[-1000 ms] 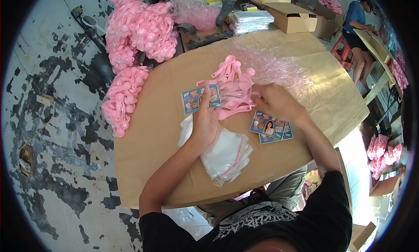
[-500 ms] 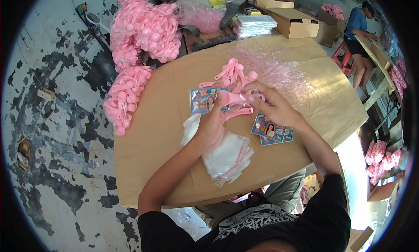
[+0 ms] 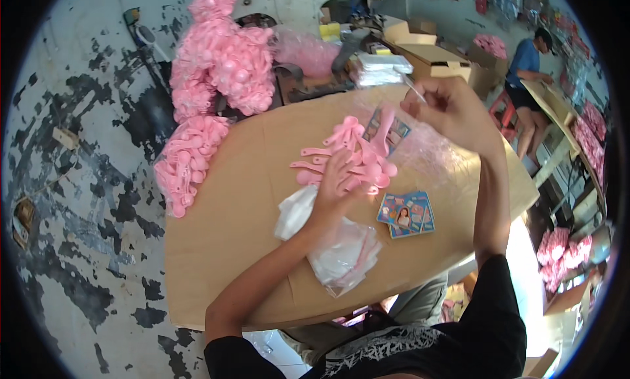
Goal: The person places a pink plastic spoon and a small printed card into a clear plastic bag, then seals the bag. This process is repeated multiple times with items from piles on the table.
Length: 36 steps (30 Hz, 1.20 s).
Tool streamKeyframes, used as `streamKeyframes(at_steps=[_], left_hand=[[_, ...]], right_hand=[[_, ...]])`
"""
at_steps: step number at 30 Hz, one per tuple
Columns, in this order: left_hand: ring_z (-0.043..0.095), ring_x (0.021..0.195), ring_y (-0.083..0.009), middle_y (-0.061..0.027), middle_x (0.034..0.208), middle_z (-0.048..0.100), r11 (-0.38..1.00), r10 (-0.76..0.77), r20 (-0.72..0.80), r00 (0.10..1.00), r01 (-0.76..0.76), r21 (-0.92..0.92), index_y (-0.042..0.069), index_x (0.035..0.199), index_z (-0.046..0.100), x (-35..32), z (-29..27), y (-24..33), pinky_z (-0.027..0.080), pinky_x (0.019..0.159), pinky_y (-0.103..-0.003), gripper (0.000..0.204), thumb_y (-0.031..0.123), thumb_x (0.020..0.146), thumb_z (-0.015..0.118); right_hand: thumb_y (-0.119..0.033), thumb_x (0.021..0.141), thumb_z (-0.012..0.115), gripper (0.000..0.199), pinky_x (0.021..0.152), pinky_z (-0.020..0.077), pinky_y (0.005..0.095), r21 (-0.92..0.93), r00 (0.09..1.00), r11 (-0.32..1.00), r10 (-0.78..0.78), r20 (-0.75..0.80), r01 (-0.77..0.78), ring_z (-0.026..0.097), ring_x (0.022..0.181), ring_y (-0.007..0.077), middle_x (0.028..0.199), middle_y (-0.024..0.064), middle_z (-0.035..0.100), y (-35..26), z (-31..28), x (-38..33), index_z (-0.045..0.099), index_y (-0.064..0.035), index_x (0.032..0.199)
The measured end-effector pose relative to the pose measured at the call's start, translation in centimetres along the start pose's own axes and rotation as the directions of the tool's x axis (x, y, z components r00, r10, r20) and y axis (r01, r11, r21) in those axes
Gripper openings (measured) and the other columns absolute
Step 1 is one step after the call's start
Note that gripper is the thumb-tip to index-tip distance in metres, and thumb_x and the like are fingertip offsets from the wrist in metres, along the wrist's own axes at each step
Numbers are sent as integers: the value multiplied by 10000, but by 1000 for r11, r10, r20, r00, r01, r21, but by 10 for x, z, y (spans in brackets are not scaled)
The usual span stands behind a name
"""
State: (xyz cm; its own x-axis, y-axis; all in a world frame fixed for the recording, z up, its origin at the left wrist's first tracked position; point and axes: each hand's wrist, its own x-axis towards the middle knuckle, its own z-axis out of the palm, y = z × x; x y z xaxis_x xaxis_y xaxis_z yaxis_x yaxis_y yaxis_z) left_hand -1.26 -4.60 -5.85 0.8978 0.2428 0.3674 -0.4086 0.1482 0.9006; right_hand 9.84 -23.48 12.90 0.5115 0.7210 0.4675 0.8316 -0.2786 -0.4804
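My left hand point(image 3: 336, 182) rests over a pile of pink plastic scoops point(image 3: 348, 133), fingers stretched out and apart, touching the nearest ones. My right hand point(image 3: 453, 110) is raised to the right beyond the pile, with thumb and fingers pinched on a thin clear strip point(image 3: 413, 89). Behind the pile lies a blue printed card point(image 3: 396, 131) with a pink scoop point(image 3: 384, 137) across it; whether a clear bag encloses them is hard to see. Below my left hand are clear plastic bags point(image 3: 344, 254). To their right sits a small stack of blue picture cards point(image 3: 407, 215).
A heap of thin clear-pink strips point(image 3: 436, 149) spreads on the brown-covered table point(image 3: 230, 248). Big bags of pink scoops point(image 3: 223, 64) stand at the left edge. Packs of clear film point(image 3: 380, 69) and cardboard boxes point(image 3: 440, 61) are at the back. Another person point(image 3: 528, 70) works at the far right.
My hands have parted: the left has dropped onto the scoops, the right has lifted away to the right with a strip. The card and scoop now lie behind the pile.
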Motion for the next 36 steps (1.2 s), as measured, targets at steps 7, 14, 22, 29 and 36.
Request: streamKeyframes(at_steps=[7,14,22,29,36], left_hand=[[498,1210,-171,-85,1298,506,965,-112,128,985,77,250,25,1393,362,1,4,-14,416,1009,-321,577,141,906,650],[595,1138,-214,-125,1213,613,945,-285,122,951,300,-133,-15,1305,469,0,7,9,479,985,-356,386,29,934,570],[576,1168,-302,-182,1237,586,862,-334,267,904,408,-301,-31,1354,408,7,7,21,460,1019,-432,509,365,1036,381],[616,1109,-294,-174,1225,593,895,-286,135,949,315,-315,-13,1354,412,9,-6,-1,531,931,-416,482,353,1043,367],[667,874,-106,-44,1026,645,894,-279,-70,958,232,-384,20,1341,446,7,10,15,552,736,-245,363,229,1051,388]], right_hand=[[-162,881,617,170,514,374,265,170,968,984,-86,237,46,438,555,51,581,-43,523,4,86,13,690,-10,862],[-185,960,585,334,795,503,272,295,982,951,-139,126,96,601,907,109,1083,36,616,47,100,32,549,-11,1242],[-99,887,670,217,627,469,232,517,957,850,-56,283,-103,571,684,54,741,17,644,45,100,39,629,0,1076],[-5,854,656,224,566,450,232,312,891,950,-165,422,28,547,647,49,744,31,647,52,95,31,626,-7,1077],[-55,825,678,197,641,511,315,291,970,954,-136,201,73,655,682,191,790,113,700,56,97,26,651,-21,1017]])
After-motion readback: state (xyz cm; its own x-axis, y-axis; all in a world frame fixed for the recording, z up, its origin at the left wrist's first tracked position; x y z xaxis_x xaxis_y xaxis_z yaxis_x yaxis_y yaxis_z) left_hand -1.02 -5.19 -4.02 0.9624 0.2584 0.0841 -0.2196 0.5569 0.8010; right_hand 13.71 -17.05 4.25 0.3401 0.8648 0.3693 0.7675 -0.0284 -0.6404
